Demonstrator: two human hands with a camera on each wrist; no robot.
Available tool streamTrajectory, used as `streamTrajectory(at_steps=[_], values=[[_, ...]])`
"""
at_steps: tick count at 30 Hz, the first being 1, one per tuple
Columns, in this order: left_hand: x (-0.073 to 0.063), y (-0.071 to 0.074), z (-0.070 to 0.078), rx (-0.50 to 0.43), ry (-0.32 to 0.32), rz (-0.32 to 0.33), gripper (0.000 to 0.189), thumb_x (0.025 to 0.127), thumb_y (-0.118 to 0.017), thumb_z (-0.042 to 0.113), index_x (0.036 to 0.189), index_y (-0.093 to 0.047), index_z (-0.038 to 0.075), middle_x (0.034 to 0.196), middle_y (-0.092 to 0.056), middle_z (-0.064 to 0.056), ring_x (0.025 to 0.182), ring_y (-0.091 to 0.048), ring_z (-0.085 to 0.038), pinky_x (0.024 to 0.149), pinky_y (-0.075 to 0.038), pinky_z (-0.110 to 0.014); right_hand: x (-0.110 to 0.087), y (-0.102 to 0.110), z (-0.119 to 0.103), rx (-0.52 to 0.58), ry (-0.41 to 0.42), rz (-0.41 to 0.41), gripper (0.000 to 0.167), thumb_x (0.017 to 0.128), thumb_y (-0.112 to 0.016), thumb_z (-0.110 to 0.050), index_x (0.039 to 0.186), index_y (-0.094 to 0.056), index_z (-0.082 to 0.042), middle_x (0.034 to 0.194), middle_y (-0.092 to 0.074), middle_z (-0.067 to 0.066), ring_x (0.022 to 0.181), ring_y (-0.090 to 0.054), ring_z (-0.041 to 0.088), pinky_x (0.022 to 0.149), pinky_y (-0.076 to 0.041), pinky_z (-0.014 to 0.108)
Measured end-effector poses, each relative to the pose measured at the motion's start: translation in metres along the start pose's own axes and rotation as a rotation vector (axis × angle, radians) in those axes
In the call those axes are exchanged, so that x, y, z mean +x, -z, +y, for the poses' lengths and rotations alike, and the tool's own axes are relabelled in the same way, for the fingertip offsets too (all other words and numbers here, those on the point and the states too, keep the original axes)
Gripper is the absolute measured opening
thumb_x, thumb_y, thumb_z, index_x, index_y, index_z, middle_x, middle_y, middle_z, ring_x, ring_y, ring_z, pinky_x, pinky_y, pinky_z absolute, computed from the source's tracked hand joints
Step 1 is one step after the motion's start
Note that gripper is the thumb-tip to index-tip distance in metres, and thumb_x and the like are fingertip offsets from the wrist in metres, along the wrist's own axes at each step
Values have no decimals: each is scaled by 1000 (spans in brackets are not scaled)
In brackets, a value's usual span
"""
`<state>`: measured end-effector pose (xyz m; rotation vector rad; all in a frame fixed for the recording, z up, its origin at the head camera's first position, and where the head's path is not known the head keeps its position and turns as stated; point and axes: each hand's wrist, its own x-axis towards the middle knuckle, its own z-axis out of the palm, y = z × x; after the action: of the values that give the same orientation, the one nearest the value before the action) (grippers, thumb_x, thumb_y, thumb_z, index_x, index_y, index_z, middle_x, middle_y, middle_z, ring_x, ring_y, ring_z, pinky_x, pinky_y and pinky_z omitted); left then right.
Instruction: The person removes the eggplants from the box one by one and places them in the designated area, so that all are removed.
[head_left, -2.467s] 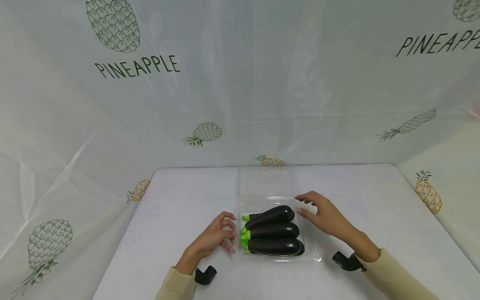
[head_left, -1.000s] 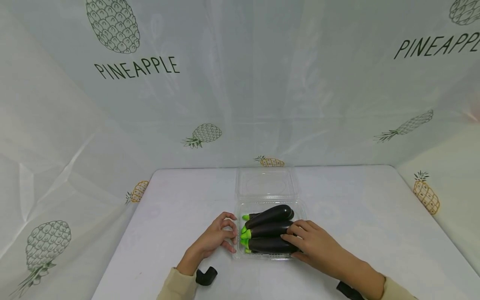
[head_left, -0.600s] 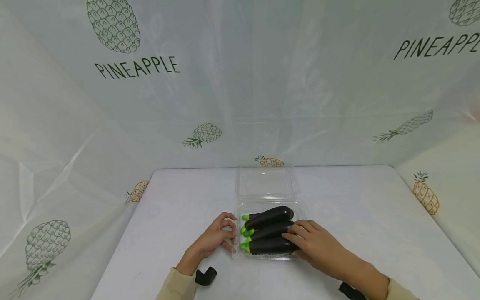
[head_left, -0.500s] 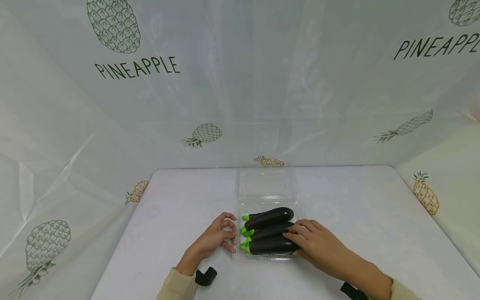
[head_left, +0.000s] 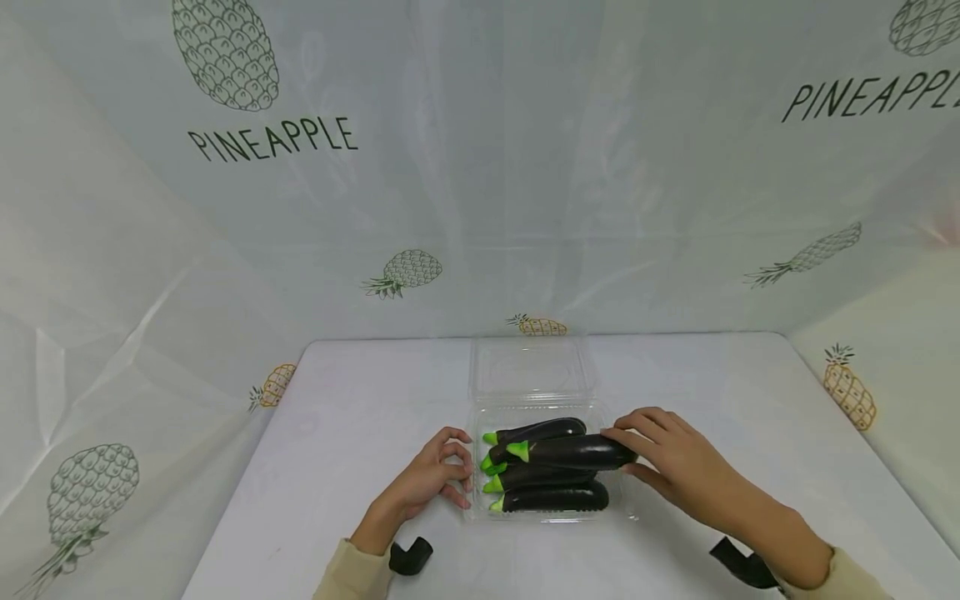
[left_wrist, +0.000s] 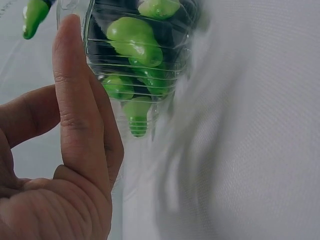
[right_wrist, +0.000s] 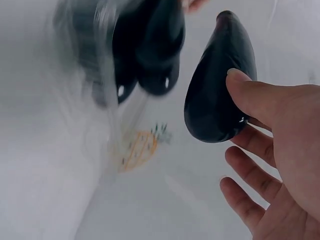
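My right hand (head_left: 675, 462) pinches the thick, rounded end of a glossy dark eggplant (head_left: 577, 452) between thumb and fingers. Its green stem end points left, above the other eggplants. In the right wrist view the held eggplant (right_wrist: 215, 105) hangs apart from the pile. Several more eggplants (head_left: 555, 498) lie in a clear plastic clamshell box (head_left: 618, 500), green stems to the left. At the box's left wall, my left hand (head_left: 427, 471) rests with loosely bent fingers. The left wrist view shows a finger (left_wrist: 77, 100) extended along the ribbed wall.
The box's clear lid (head_left: 528, 371) lies folded back towards the far edge of the white table (head_left: 375, 383). Behind and beside the table hangs a pale sheet (head_left: 510, 167) printed with pineapples. A black wrist mount (head_left: 411, 556) sits by the left sleeve.
From reaching over the pile, my right hand has taken hold of an eggplant, lifted it off and drawn it right and away from me. The left hand has stayed at the box.
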<state>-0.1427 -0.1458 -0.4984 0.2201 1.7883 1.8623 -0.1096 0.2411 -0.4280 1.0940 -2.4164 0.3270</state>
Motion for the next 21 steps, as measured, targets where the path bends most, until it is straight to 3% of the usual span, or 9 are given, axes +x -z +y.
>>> streamTrajectory(at_steps=[1,2,13,14,17,19,21], values=[[0,0,0,-1,0,2,44,100,-57,-6,139,-36,-5,97,-54,-7,76,-62,-18,59,-65,-34,-1,2,4,-4,-17,8,62,111,-27,-55,126,-72,-15,118,-67,-6,109,-63,19,87,-57,40],[0,0,0,-2,-1,3,44,100,-57,-6,138,-36,-5,97,-54,-7,76,-62,-18,59,-65,-34,-2,4,9,-11,-29,17,64,111,-26,-56,125,-72,-15,118,-67,-5,108,-63,20,87,-56,40],[0,0,0,-9,3,5,45,98,-57,-7,138,-36,-5,96,-55,-6,76,-62,-18,59,-65,-33,-18,15,64,-67,-117,80,70,108,-29,-59,126,-72,-7,116,-70,7,106,-63,29,88,-51,41],[0,0,0,-9,3,5,45,98,-57,-7,138,-35,-5,96,-55,-6,76,-62,-18,59,-65,-33,-20,15,69,-63,-123,82,67,107,-32,-57,126,-72,-6,116,-70,8,106,-63,30,88,-51,42],[0,0,1,-10,2,3,45,98,-57,-7,138,-35,-5,96,-54,-6,76,-62,-18,59,-65,-33,-24,14,84,-57,-144,81,44,99,-69,-38,127,-71,-4,117,-70,10,105,-64,32,87,-50,42],[0,0,1,-9,3,3,45,98,-57,-7,137,-36,-5,96,-54,-6,75,-62,-18,59,-65,-33,-25,13,93,-61,-165,74,47,85,-87,-19,126,-71,-3,116,-70,11,104,-63,32,86,-50,43],[0,0,0,-7,4,4,45,98,-57,-7,137,-36,-5,96,-54,-6,75,-62,-18,59,-65,-33,-27,11,101,-66,-189,69,61,69,-94,-2,125,-71,-1,115,-70,12,103,-63,33,84,-51,46]])
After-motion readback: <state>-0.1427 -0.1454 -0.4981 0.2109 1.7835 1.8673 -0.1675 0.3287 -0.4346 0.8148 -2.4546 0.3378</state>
